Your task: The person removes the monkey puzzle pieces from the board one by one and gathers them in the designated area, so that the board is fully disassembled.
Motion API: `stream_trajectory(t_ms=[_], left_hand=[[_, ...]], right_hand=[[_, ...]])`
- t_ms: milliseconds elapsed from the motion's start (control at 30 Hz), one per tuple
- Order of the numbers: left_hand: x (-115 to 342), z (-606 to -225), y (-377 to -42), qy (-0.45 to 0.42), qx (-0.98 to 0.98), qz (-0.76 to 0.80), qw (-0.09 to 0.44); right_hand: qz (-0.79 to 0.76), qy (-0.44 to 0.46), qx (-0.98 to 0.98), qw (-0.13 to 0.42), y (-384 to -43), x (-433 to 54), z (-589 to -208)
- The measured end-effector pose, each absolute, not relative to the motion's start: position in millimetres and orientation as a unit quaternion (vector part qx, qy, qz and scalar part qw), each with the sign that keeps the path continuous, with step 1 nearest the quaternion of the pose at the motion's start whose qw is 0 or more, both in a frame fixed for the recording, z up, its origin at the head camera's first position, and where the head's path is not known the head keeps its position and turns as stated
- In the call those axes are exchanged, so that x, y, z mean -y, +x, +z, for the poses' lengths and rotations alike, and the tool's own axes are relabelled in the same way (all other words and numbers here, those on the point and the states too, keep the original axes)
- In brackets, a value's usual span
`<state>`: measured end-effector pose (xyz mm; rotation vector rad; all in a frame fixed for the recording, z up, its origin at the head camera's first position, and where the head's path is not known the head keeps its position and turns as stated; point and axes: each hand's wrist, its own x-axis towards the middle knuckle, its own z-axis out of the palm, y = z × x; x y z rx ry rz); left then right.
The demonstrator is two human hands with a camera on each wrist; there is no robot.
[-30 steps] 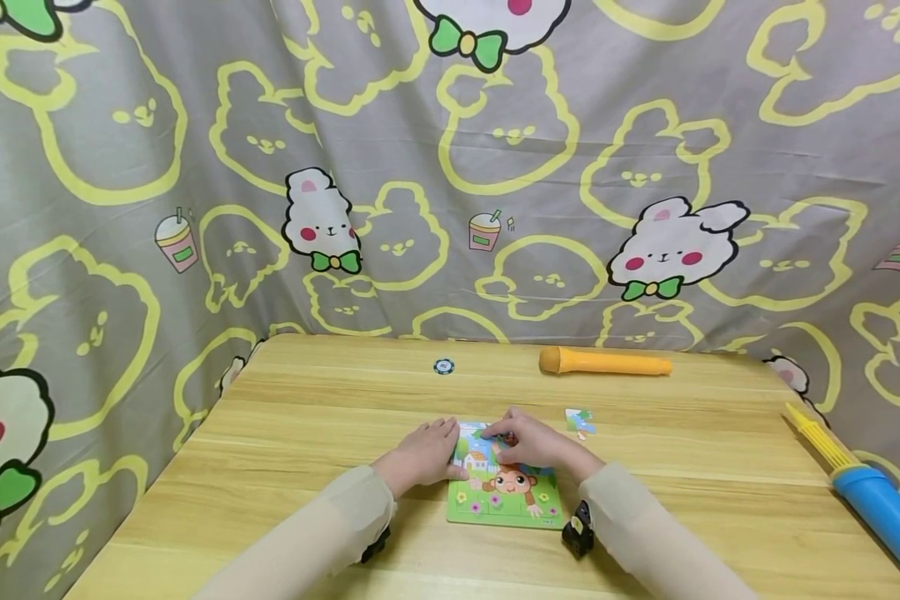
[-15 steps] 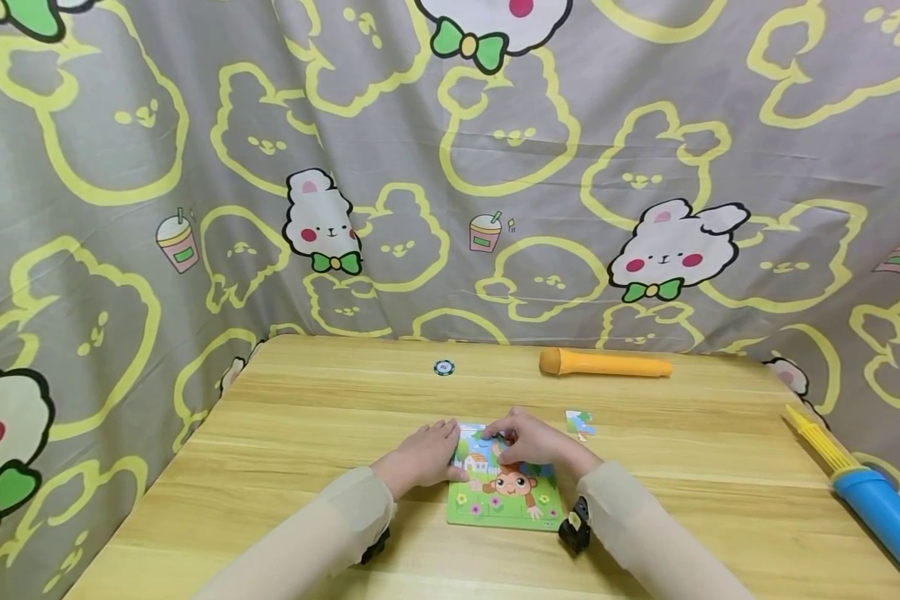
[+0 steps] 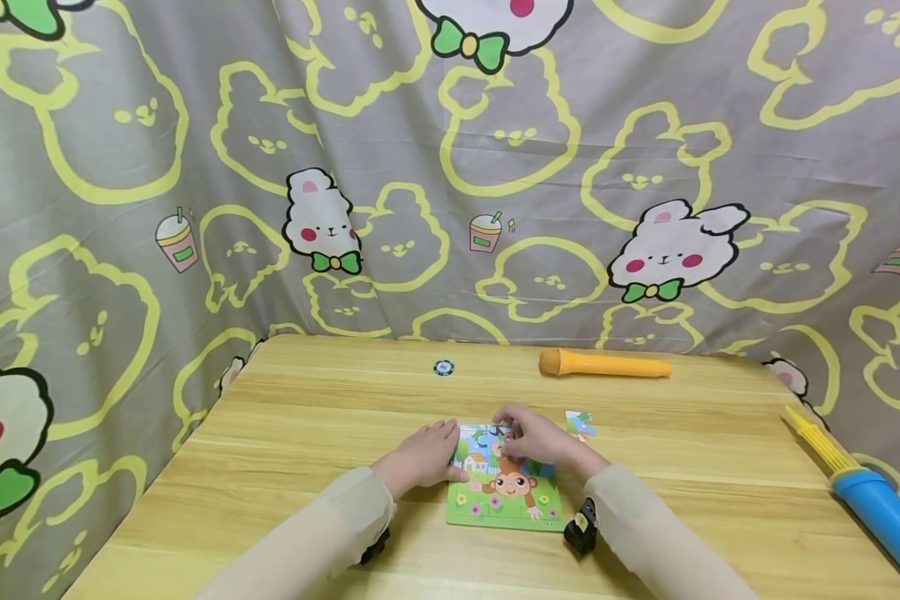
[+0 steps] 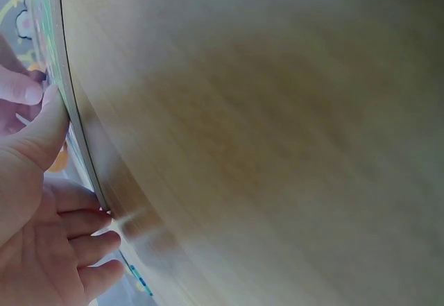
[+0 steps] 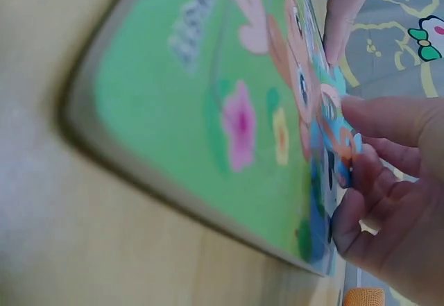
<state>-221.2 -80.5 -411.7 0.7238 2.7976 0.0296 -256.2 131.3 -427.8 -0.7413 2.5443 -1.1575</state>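
Note:
A jigsaw puzzle board [image 3: 495,510] with a monkey picture and green lower edge lies on the table. Along its left edge rests my left hand [image 3: 422,454], thumb on the rim and fingers stretched to the far corner, as the left wrist view shows. My right hand [image 3: 543,437] is over the upper part of the board. Between its thumb and fingers it pinches a puzzle piece [image 5: 345,143] with blue and orange on it, tilted up from the picture. A loose puzzle piece [image 3: 579,419] lies just beyond the right hand, partly covered by it.
At the back of the wooden table [image 3: 307,400] lie a poker chip [image 3: 444,367] and an orange toy microphone [image 3: 606,362]. A blue tube with a yellow pointed nozzle [image 3: 881,517] lies along the right edge. Patterned grey curtain [image 3: 420,150] hangs behind.
My right hand has shifted slightly to the right, its fingers drawing back from the board's top middle while pinching the puzzle piece. The left hand and the board have stayed in place.

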Motion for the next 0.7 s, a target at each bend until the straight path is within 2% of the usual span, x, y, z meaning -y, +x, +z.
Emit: stream_trajectory(t_ms=[700], left_hand=[[80, -412, -221, 0.245, -0.961, 0.004, 0.129]], right_hand=[[-0.497, -0.238, -0.821, 0.151, -258, -149, -429]])
